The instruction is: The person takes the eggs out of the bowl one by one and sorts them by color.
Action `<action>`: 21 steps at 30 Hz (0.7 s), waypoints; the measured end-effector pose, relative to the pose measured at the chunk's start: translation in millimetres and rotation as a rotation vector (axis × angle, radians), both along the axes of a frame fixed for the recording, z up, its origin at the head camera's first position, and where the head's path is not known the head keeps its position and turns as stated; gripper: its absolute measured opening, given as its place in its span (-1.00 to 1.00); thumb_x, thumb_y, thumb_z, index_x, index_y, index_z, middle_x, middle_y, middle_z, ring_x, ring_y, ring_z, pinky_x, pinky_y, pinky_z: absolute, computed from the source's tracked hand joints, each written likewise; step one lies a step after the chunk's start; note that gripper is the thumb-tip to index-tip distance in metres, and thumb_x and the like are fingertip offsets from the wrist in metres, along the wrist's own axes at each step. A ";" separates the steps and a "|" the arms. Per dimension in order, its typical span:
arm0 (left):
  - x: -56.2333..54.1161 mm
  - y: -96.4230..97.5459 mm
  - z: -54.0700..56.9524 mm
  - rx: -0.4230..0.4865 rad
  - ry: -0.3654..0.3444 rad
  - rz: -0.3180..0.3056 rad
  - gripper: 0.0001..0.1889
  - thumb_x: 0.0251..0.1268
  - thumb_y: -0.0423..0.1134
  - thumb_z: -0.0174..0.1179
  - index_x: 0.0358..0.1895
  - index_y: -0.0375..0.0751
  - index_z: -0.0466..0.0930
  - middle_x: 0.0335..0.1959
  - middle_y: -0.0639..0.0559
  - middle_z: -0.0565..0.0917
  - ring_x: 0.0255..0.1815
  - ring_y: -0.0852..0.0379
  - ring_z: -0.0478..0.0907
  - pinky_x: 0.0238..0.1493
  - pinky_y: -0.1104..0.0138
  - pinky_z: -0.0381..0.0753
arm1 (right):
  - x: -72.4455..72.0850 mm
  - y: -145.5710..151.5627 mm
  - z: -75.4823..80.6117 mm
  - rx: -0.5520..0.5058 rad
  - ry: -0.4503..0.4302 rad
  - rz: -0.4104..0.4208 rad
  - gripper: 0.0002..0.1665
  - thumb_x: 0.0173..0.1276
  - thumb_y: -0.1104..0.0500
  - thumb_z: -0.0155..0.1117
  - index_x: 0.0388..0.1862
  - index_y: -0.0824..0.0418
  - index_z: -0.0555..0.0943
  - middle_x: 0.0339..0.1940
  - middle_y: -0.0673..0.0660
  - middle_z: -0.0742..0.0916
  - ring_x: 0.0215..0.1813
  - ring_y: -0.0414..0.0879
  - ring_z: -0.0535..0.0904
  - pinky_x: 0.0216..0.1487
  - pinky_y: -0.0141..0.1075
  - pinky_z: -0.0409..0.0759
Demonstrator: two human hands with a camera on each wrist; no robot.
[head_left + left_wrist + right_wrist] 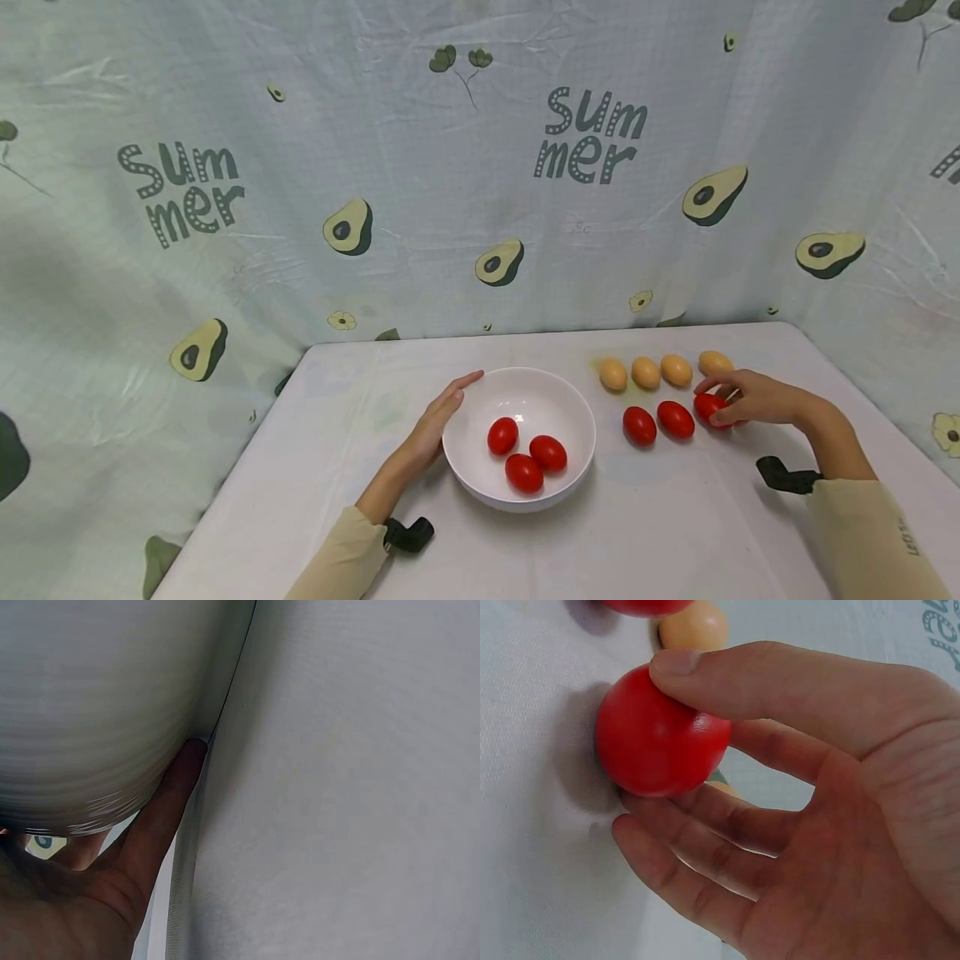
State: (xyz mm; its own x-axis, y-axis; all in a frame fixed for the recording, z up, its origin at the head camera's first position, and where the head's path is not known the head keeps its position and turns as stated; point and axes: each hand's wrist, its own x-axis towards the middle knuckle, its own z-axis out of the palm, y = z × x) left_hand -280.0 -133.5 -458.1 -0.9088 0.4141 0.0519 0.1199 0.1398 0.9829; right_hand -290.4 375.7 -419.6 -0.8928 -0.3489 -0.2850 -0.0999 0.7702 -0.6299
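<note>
A white bowl (517,517) stands on the table with three glossy red eggs (524,473) inside. My left hand (438,421) rests against the bowl's left side, its fingers fairly straight. In the left wrist view a fingertip (196,746) lies low along the bowl's outer wall (97,712). Right of the bowl, my right hand (768,397) holds a red egg (656,739) between thumb and fingers, close over the tabletop. Two more red eggs (676,420) lie just left of that hand.
Behind the red eggs runs a row of several yellow-tan eggs (646,372), the rightmost close to my right fingers. A white cloth covers the table (600,542). The curtain (420,167) with avocado prints hangs along its back edge.
</note>
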 end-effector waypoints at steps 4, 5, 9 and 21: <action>0.1 -0.2 0.0 -0.001 -0.001 0.005 -0.48 0.73 -0.04 -0.34 0.63 0.11 0.19 0.68 0.07 0.17 0.67 -0.06 0.18 0.60 0.00 0.27 | 1.1 -1.3 3.2 0.023 -0.003 0.000 -0.22 0.24 0.12 0.49 0.37 0.38 0.42 0.19 0.43 0.59 0.18 0.23 0.51 0.04 0.06 0.73; 0.1 0.0 0.0 0.000 0.001 0.007 -0.48 0.73 -0.04 -0.34 0.63 0.11 0.19 0.68 0.06 0.17 0.67 -0.06 0.18 0.60 0.00 0.28 | 1.4 -1.5 3.7 0.030 -0.001 0.003 -0.21 0.23 0.12 0.49 0.37 0.38 0.42 0.20 0.44 0.59 0.18 0.26 0.50 0.04 0.08 0.72; -0.1 0.7 -0.1 -0.003 0.016 0.007 -0.48 0.73 -0.08 -0.35 0.63 0.07 0.18 0.69 0.03 0.16 0.67 -0.09 0.17 0.60 -0.02 0.27 | 2.2 -2.5 4.2 0.026 0.002 -0.004 -0.20 0.21 0.14 0.50 0.37 0.38 0.42 0.20 0.44 0.59 0.19 0.26 0.51 0.05 0.09 0.72; -1.6 0.4 -2.3 0.002 0.009 0.002 -0.47 0.73 -0.08 -0.37 0.63 0.03 0.18 0.69 0.02 0.16 0.68 -0.10 0.15 0.62 -0.02 0.24 | 1.8 -1.8 3.0 -0.002 -0.009 0.021 -0.14 0.20 0.19 0.50 0.42 0.40 0.33 0.21 0.45 0.57 0.20 0.24 0.50 0.04 0.06 0.73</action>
State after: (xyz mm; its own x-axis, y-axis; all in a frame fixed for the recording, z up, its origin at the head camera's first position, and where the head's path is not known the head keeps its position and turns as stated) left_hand -281.6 -133.1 -460.3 -0.9092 0.4118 0.0610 0.1285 0.1382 0.9820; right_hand -288.5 373.9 -416.6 -0.8826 -0.3684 -0.2921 -0.1105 0.7665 -0.6327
